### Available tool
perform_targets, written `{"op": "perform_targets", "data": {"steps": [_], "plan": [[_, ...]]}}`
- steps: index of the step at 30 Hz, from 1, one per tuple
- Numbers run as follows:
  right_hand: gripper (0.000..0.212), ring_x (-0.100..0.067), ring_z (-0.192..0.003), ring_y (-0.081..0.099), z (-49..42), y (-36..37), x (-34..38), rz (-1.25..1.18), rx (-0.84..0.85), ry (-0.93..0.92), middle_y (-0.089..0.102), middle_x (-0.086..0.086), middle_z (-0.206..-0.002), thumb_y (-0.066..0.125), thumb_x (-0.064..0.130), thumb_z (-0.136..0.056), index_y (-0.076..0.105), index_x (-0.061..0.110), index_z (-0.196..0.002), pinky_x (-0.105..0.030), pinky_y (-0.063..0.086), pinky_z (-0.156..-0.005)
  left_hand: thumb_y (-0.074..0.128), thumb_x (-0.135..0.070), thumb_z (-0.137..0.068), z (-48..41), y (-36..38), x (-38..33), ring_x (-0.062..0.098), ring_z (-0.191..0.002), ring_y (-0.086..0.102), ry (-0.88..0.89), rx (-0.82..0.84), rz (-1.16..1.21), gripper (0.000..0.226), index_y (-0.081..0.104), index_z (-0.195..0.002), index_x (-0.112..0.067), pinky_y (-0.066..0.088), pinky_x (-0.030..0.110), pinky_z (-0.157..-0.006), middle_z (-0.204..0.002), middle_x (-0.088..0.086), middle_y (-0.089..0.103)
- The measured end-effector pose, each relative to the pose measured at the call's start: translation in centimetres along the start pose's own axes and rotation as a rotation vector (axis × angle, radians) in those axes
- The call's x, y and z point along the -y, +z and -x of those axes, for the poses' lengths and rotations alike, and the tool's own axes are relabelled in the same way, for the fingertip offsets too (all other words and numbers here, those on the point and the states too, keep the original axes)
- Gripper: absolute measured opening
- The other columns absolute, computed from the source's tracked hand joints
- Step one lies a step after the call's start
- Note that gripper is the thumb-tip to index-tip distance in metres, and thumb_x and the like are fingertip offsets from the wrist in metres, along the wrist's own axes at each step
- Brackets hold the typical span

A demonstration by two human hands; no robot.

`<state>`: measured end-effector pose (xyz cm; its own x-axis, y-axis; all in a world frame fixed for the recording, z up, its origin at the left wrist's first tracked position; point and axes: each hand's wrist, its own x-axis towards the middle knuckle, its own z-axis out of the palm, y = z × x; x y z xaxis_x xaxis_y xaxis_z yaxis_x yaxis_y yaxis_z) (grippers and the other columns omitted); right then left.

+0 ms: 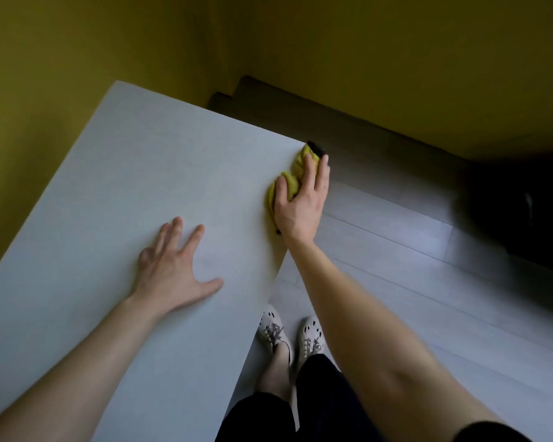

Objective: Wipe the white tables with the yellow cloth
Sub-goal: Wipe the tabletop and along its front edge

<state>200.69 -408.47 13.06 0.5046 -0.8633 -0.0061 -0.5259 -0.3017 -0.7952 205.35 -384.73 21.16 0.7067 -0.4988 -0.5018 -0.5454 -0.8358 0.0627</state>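
Note:
A white table [115,193] fills the left and middle of the head view, running from the bottom left up to a corner at the right. The yellow cloth [289,180], crumpled, lies on the table's right edge close to that corner. My right hand [300,205] presses flat on the cloth with straight fingers, and some fingers reach past the table edge. My left hand [173,269] rests on the bare tabletop with its fingers spread, a little left of and nearer than the cloth. Most of the cloth is hidden under my right hand.
Yellow walls [77,59] stand close behind and left of the table. Grey plank floor [396,250] runs along the table's right side, where my feet in white shoes [288,333] stand. A dark object [524,212] sits at the far right.

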Motion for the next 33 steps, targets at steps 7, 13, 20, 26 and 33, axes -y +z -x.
{"op": "perform_targets", "data": {"steps": [7,13,20,26,33], "plan": [[0.085,-0.01,-0.167,0.013,12.7,-2.3,-1.8,-0.178,0.189,-0.015,0.002,0.005,-0.182,0.073,0.033,-0.103,0.024,0.022,-0.172,-0.041,0.034,-0.129,0.049,-0.05,-0.105,-1.0,4.9,-2.4,0.033,-0.164,0.029,0.266,-0.434,0.038,0.062,0.05,-0.163,-0.026,0.025,0.063,-0.128,-0.177,0.011,0.031],[0.084,-0.009,-0.161,0.024,0.1,-1.4,-1.1,-0.23,0.092,0.072,0.018,0.008,-0.18,0.072,0.037,-0.102,0.025,0.026,-0.171,-0.023,0.029,-0.116,0.047,-0.043,-0.107,-1.5,8.4,-1.6,0.033,-0.167,0.021,0.307,-0.552,0.048,0.063,0.041,-0.167,-0.022,0.019,0.069,-0.129,-0.18,0.01,0.021],[0.081,-0.007,-0.164,0.02,6.7,-1.5,-0.9,-0.3,0.051,0.091,0.018,0.006,-0.18,0.072,0.023,-0.102,0.029,0.022,-0.17,-0.023,0.027,-0.128,0.043,-0.047,-0.108,-1.8,9.1,-1.1,0.032,-0.167,0.022,0.306,-0.55,0.055,0.063,0.042,-0.167,-0.023,0.021,0.069,-0.128,-0.18,0.009,0.022],[0.083,-0.008,-0.166,0.017,12.3,-2.7,-2.3,-0.315,0.192,-0.001,0.012,0.003,-0.182,0.075,0.022,-0.101,0.029,0.016,-0.17,-0.023,0.025,-0.129,0.043,-0.046,-0.108,-2.0,9.4,-1.0,0.032,-0.167,0.021,0.311,-0.547,0.05,0.064,0.041,-0.167,-0.022,0.021,0.069,-0.128,-0.18,0.01,0.022],[0.076,-0.009,-0.158,0.029,-6.2,-1.1,-0.3,-0.218,0.066,0.092,0.024,0.007,-0.178,0.07,0.034,-0.102,0.032,0.025,-0.168,-0.02,0.03,-0.11,0.043,-0.045,-0.108,-2.1,9.5,-0.8,0.032,-0.167,0.021,0.307,-0.545,0.046,0.064,0.041,-0.167,-0.022,0.021,0.068,-0.129,-0.18,0.009,0.021]]}}
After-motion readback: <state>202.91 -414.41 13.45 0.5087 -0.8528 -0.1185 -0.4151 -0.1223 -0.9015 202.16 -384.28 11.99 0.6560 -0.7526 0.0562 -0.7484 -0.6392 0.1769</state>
